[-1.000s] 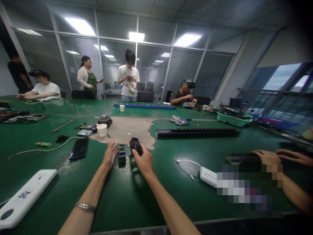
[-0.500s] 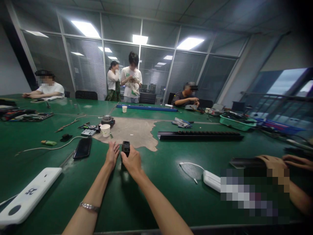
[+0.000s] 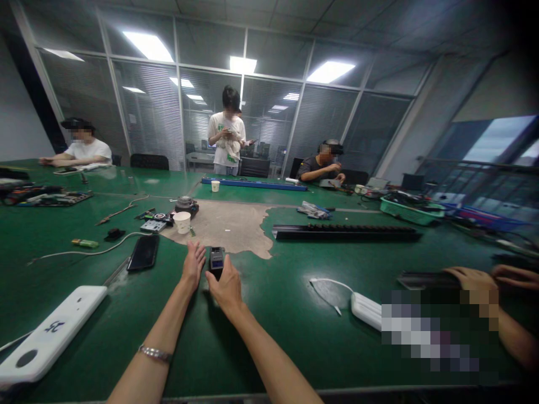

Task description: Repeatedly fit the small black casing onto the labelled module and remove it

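Observation:
My right hand (image 3: 227, 285) grips a small black box-shaped device (image 3: 217, 259), thumb on its near left side and fingers on its right. The device's upper face looks grey with a dark bluish panel, too small to read. Just left of it, my left hand (image 3: 194, 264) rests edge-down near the table, fingers stretched out and holding nothing. A narrow gap separates that hand from the device. Beyond both hands lies a bare brownish patch (image 3: 231, 224) in the green tabletop, with a paper cup (image 3: 182, 222) at its left side.
A black phone (image 3: 144, 252) and a white power bank-like case (image 3: 54, 331) lie left. On the right are a black rail (image 3: 345, 233), a white cabled block (image 3: 364, 310), a green basket (image 3: 410, 210) and a co-worker's hands (image 3: 475, 283). Other people are across the table.
The device has tipped so its grey upper face shows more, and my right hand has shifted slightly lower around it. My left hand stays put. In the background, one standing person has moved behind another.

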Available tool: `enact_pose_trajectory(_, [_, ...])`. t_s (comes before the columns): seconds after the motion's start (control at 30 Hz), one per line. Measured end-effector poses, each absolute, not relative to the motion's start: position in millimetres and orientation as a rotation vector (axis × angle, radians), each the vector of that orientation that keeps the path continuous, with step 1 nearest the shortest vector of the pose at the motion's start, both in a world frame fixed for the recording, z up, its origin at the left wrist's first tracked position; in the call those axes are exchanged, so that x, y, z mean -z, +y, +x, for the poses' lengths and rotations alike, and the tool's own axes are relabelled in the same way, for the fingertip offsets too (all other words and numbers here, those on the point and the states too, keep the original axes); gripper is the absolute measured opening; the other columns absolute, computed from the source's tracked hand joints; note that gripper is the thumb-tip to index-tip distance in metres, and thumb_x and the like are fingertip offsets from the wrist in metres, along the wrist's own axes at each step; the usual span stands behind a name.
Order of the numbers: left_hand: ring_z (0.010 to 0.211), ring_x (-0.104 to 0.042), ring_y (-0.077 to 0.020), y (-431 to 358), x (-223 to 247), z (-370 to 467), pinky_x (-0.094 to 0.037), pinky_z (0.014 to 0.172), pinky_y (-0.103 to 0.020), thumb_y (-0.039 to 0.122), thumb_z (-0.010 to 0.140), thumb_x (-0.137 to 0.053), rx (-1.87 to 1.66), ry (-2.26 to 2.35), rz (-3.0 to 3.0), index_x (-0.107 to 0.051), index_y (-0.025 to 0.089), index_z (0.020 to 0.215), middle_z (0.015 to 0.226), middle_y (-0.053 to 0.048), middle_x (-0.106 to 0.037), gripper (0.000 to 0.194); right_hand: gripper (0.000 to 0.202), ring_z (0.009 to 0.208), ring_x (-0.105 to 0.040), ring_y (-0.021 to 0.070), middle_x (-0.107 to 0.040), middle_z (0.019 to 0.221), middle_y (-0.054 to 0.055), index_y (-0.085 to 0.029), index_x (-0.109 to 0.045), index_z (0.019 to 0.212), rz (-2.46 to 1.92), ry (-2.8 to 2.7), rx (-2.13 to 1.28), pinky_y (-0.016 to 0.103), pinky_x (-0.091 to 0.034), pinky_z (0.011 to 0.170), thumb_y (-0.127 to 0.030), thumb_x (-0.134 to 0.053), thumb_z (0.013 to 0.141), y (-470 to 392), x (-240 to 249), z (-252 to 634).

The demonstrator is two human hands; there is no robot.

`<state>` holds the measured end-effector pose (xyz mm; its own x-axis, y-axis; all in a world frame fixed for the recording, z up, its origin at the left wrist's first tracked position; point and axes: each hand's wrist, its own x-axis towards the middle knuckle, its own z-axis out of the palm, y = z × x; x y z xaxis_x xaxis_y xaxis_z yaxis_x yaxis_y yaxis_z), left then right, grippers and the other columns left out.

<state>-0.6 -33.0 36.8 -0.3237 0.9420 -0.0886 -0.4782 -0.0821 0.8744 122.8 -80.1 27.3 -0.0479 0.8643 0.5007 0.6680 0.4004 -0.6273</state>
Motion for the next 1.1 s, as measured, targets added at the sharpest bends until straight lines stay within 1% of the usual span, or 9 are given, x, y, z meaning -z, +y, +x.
enact_pose_trajectory(0.1, [0.127, -0.039, -0.0197, -32.4, -36.0, -0.5, -0.033, 0.102, -0.033, 0.066, 0.084, -0.023, -1.644, 1.045, 0.639, -0.036, 0.019, 0.137, 0.138, -0.015, -0.042, 0.072, 0.051, 0.095, -0.061, 0.0266, -0.063, 0.105, 0.015, -0.012, -0.047, 0.123, -1.346, -1.771, -0.326, 0.032, -0.047, 0.078, -0.032, -0.06, 0.078, -80.0, -30.7, 122.2])
enact_pose_trajectory(0.2, [0.126, -0.04, -0.0195, -31.3, -34.8, -0.5, -0.033, 0.101, -0.032, 0.066, 0.083, -0.024, -1.639, 1.042, 0.632, -0.036, 0.019, 0.137, 0.138, -0.015, -0.043, 0.073, 0.046, 0.088, -0.063, 0.0242, -0.065, 0.098, 0.013, -0.014, -0.05, 0.12, -1.337, -1.749, -0.342, 0.029, -0.047, 0.074, -0.032, -0.058, 0.079, -80.0, -40.6, 121.3])
enact_pose_trajectory(0.37, [0.126, -0.04, -0.0201, -30.7, -32.8, 0.2, -0.034, 0.101, -0.032, 0.068, 0.082, -0.026, -1.616, 1.029, 0.635, -0.035, 0.018, 0.138, 0.138, -0.014, -0.042, 0.075, 0.042, 0.095, -0.061, 0.0217, -0.064, 0.105, 0.01, -0.017, -0.051, 0.12, -1.239, -1.688, -0.31, 0.029, -0.046, 0.081, -0.035, -0.055, 0.082, -73.0, -69.2, 135.8])
enact_pose_trajectory(0.47, [0.126, -0.04, -0.0199, -30.8, -32.0, 1.1, -0.034, 0.101, -0.033, 0.067, 0.083, -0.026, -1.602, 1.023, 0.636, -0.035, 0.019, 0.138, 0.137, -0.014, -0.043, 0.073, 0.049, 0.105, -0.057, 0.0219, -0.061, 0.114, 0.011, -0.015, -0.047, 0.127, -1.226, -1.645, -0.26, 0.03, -0.043, 0.089, -0.034, -0.055, 0.082, -66.7, -76.5, 164.1])
enact_pose_trajectory(0.53, [0.126, -0.04, -0.02, -30.4, -31.5, 2.0, -0.033, 0.102, -0.033, 0.065, 0.084, -0.026, -1.596, 1.019, 0.634, -0.036, 0.019, 0.138, 0.137, -0.015, -0.043, 0.072, 0.052, 0.106, -0.057, 0.0226, -0.06, 0.115, 0.013, -0.013, -0.046, 0.128, -1.275, -1.624, -0.235, 0.031, -0.042, 0.091, -0.032, -0.056, 0.081, -64.0, -72.7, 187.4])
enact_pose_trajectory(0.77, [0.126, -0.041, -0.0209, -28.6, -28.9, 4.9, -0.032, 0.102, -0.033, 0.065, 0.083, -0.03, -1.594, 1.012, 0.644, -0.036, 0.015, 0.137, 0.137, -0.017, -0.043, 0.073, 0.042, 0.088, -0.063, 0.0215, -0.066, 0.098, 0.009, -0.017, -0.052, 0.122, -1.46, -1.639, -0.24, 0.029, -0.046, 0.079, -0.031, -0.053, 0.082, -67.4, -37.2, 234.1])
enact_pose_trajectory(0.87, [0.125, -0.041, -0.0207, -28.3, -27.6, 4.5, -0.033, 0.102, -0.032, 0.065, 0.083, -0.031, -1.588, 1.009, 0.656, -0.035, 0.014, 0.138, 0.137, -0.017, -0.042, 0.074, 0.048, 0.094, -0.061, 0.0235, -0.065, 0.103, 0.012, -0.013, -0.049, 0.125, -1.489, -1.651, -0.232, 0.031, -0.045, 0.083, -0.029, -0.056, 0.08, -67.2, -25.4, 234.4])
enact_pose_trajectory(1.0, [0.125, -0.042, -0.021, -27.3, -26.4, 3.9, -0.033, 0.101, -0.033, 0.065, 0.083, -0.031, -1.581, 1.021, 0.653, -0.036, 0.015, 0.137, 0.137, -0.017, -0.042, 0.074, 0.066, 0.113, -0.051, 0.0296, -0.053, 0.123, 0.02, -0.006, -0.039, 0.133, -1.505, -1.619, -0.174, 0.038, -0.04, 0.093, -0.034, -0.06, 0.077, -63.1, -15.4, 233.8])
enact_pose_trajectory(1.1, [0.125, -0.042, -0.0212, -26.6, -26.0, 3.7, -0.033, 0.101, -0.032, 0.065, 0.083, -0.031, -1.587, 1.026, 0.653, -0.037, 0.015, 0.137, 0.137, -0.017, -0.042, 0.074, 0.065, 0.114, -0.05, 0.0294, -0.053, 0.123, 0.02, -0.006, -0.039, 0.133, -1.467, -1.63, -0.163, 0.038, -0.039, 0.094, -0.034, -0.059, 0.077, -61.4, -13.9, 237.4])
